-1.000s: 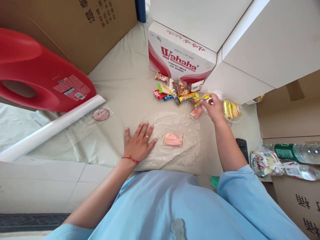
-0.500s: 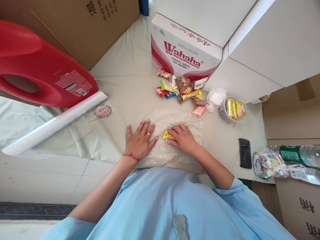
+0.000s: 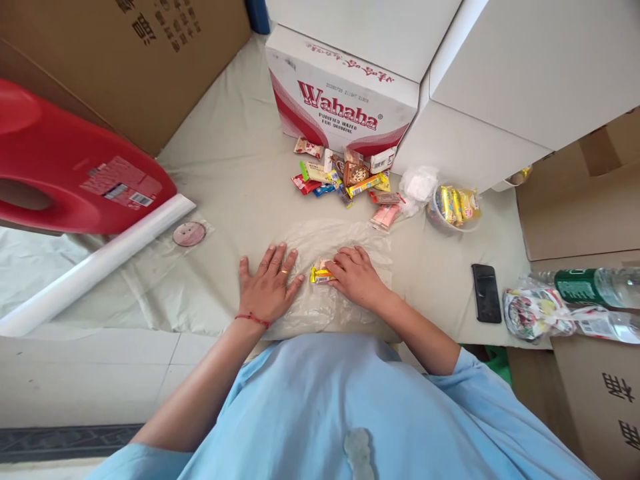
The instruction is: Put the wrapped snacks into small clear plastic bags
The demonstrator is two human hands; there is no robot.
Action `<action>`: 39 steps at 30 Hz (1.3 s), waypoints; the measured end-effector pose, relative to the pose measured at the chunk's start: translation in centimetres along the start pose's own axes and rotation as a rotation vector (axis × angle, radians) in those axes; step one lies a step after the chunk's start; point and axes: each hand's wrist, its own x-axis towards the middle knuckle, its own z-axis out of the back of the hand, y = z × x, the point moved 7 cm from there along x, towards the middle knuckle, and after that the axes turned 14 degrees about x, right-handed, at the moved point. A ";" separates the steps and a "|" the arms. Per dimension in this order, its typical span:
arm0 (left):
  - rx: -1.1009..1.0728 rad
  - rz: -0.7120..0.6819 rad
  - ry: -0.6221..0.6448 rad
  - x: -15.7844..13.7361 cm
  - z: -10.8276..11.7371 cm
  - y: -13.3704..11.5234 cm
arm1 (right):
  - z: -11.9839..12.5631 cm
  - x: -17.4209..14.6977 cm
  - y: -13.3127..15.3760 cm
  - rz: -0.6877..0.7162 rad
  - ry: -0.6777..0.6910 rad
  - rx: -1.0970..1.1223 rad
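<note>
My left hand (image 3: 265,287) lies flat with fingers spread on the left part of a clear plastic sheet (image 3: 320,235), which is spread over the cloth-covered surface. My right hand (image 3: 359,277) rests on the sheet's right part, its fingers curled and its thumb and fingertips at the right end of a small yellow wrapped snack bar (image 3: 320,275). A pale piece lies against the bar's upper side, partly hidden by the fingers. Beyond the sheet is a pile of wrapped snacks (image 3: 356,175), in front of a white and red Wahaha box (image 3: 345,110).
At left stand a red jug (image 3: 85,160) and a white film roll (image 3: 100,267), near a round pink disc (image 3: 189,233). On the right are a tub of snacks (image 3: 453,223), a white plastic bag (image 3: 418,187), a black phone (image 3: 486,293) and a plastic bottle (image 3: 580,288).
The whole view has shifted, so most things stand further left. My right hand has slid back a little along the snack bar, and more of the bar shows. My left hand stays flat.
</note>
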 end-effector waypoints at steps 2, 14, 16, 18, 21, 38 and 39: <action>0.009 0.004 0.002 0.1 -0.1 0.1 | -0.1 0.1 0.0 -0.012 0.000 0.008; -0.273 -0.277 -0.147 -4.6 2.8 2.7 | 1.3 -11.6 -2.1 0.044 -0.147 0.322; -0.278 -0.418 -0.080 -6.2 2.3 2.4 | 0.1 -13.6 -2.3 0.024 -0.144 0.318; -0.258 -0.449 -0.032 -6.7 1.5 2.5 | -0.6 -14.6 -2.6 -0.012 -0.202 0.301; -0.271 -0.396 -0.001 -5.3 1.1 3.1 | -0.2 -14.0 -3.0 -0.027 -0.278 0.335; -0.291 0.103 -0.190 3.9 2.9 6.3 | 7.0 -5.4 -5.6 -0.204 -0.401 0.136; -0.292 0.177 -0.257 3.2 3.5 6.7 | 7.1 -5.2 -4.5 -0.147 -0.411 0.159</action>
